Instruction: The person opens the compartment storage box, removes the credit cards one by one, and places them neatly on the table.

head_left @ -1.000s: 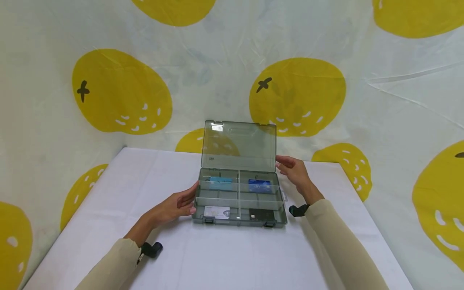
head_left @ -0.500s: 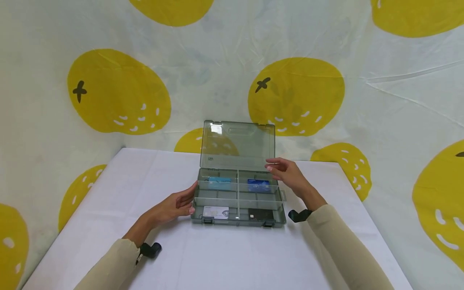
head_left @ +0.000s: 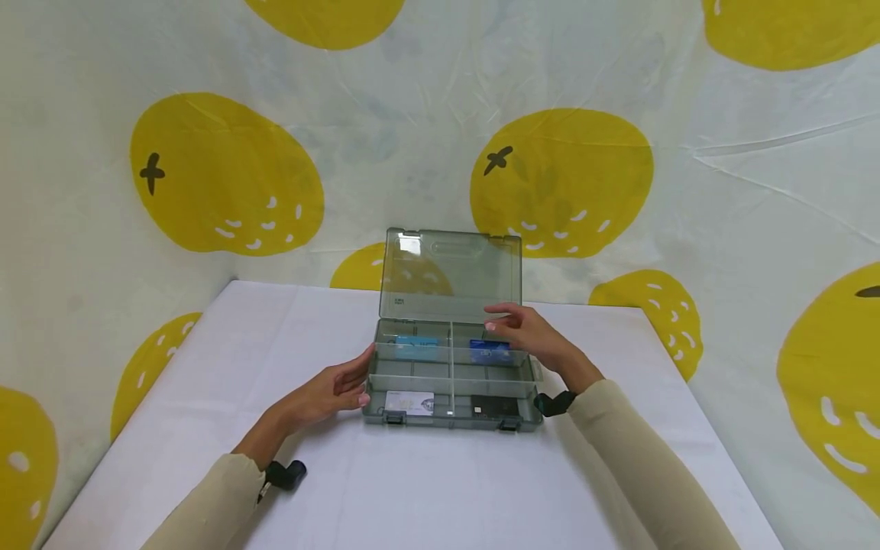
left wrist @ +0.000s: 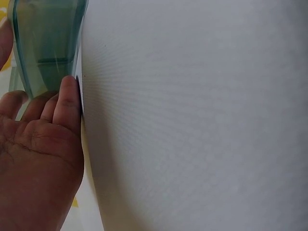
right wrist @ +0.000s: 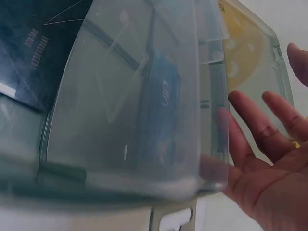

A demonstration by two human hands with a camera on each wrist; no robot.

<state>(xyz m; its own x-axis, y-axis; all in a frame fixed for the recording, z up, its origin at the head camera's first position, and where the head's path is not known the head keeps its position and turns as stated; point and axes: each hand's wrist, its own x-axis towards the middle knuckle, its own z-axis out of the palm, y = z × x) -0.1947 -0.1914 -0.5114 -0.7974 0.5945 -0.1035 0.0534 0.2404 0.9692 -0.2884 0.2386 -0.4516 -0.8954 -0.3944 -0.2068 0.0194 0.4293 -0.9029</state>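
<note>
The fingers of the right hand point(head_left: 539, 336) are held spread above the divided box point(head_left: 450, 422), near the dark blue card point(head_left: 490, 350); whether contact is made cannot be told. Against the box's left side, the left hand's point(head_left: 326, 393) relaxed fingers are laid. The box is set on the counter point(head_left: 385, 489), its lid point(head_left: 454, 267) raised.

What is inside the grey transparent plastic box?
A light blue rectangular card lies back left, a dark blue card back right, a white card front left and a black card front right. Their undersides are covered; the right hand hides part of the back-right compartment.
</note>
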